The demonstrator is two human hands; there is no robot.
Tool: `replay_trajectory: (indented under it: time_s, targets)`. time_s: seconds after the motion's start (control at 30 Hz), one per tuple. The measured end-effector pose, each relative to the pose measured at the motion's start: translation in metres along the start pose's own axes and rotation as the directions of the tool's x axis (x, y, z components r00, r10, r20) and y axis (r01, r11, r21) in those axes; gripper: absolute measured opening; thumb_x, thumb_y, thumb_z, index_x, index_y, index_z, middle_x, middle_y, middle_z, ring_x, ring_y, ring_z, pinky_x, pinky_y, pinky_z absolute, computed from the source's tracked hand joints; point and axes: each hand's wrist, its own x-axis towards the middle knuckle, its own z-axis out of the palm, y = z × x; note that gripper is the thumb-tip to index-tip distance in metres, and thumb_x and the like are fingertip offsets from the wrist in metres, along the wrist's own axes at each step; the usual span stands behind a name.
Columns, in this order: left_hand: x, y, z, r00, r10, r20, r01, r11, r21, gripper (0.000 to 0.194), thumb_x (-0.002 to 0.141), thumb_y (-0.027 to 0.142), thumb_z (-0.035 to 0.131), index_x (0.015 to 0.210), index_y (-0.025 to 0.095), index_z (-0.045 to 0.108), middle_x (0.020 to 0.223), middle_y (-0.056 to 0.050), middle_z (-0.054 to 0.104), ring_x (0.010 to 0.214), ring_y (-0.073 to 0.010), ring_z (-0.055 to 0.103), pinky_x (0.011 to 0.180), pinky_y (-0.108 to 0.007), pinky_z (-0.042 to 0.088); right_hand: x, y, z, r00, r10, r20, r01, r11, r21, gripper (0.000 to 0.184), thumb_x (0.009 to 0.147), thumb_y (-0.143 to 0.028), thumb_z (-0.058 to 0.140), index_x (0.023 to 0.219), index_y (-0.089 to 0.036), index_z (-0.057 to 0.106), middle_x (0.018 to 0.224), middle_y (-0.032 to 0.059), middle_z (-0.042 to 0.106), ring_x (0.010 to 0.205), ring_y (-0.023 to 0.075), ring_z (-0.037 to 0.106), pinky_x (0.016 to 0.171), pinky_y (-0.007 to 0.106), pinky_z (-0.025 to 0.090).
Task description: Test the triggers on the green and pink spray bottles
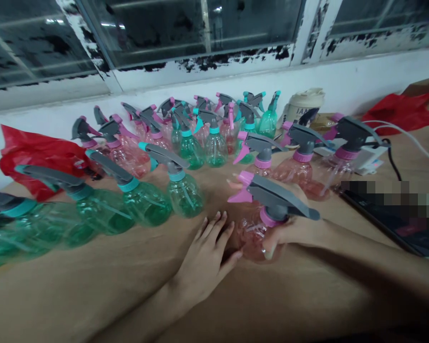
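My right hand (289, 233) is wrapped round a clear pink spray bottle (252, 233) with a grey and pink trigger head, standing on the table close in front of me. Part of its grip is hidden behind the bottle. Just to the left, my left hand (210, 252) lies flat on the wooden table (136, 290), fingers spread, with the thumb close to the bottle's base; contact there I cannot tell. A green spray bottle (186, 195) stands beyond my left fingertips. Behind the held bottle is another pink spray bottle (262, 164).
Several green spray bottles (103, 209) line the left side, and more pink and green ones (216, 147) crowd the back by the wall. Red plastic bags (39, 157) lie at left and right. A dark-screened device (386, 219), a white cable (411, 136) and a white tub (303, 105) occupy the right.
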Motion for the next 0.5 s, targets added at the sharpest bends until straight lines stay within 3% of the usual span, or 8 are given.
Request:
replay_trajectory:
  time_s: [0.17,0.33,0.5]
  targets:
    - [-0.001,0.001,-0.002,1.000,-0.003,0.010,0.003,1.000,-0.001,0.050,0.093,0.042,0.050,0.132,0.010,0.047,0.144,-0.016,0.039,0.135,-0.0277,0.032,0.108,-0.047,0.030,-0.020,-0.004,-0.007,0.999,0.032,-0.004,-0.032,0.985,-0.167,0.048,0.067,-0.048,0.074,0.107,-0.023,0.063,0.096,0.0049,0.069,0.085,0.0252,0.065,0.079,0.041,0.053]
    - [-0.004,0.002,-0.005,1.000,0.012,0.021,-0.013,1.000,0.022,0.052,0.094,0.041,0.048,0.134,0.008,0.044,0.144,-0.016,0.038,0.135,-0.0277,0.030,0.109,-0.046,0.029,-0.043,-0.012,-0.013,0.996,0.069,-0.062,-0.089,0.894,-0.439,0.053,0.070,-0.048,0.071,0.113,-0.019,0.058,0.106,0.0108,0.066,0.102,0.0319,0.060,0.086,0.049,0.049]
    - [-0.021,0.002,-0.008,1.000,0.013,0.005,-0.014,0.999,0.051,0.051,0.096,0.040,0.044,0.136,0.008,0.042,0.144,-0.016,0.037,0.135,-0.0283,0.031,0.107,-0.046,0.032,-0.039,-0.019,-0.007,0.995,0.012,-0.095,-0.066,0.808,-0.586,0.048,0.073,-0.058,0.063,0.093,-0.014,0.067,0.094,0.0149,0.069,0.088,0.0325,0.065,0.076,0.048,0.053]
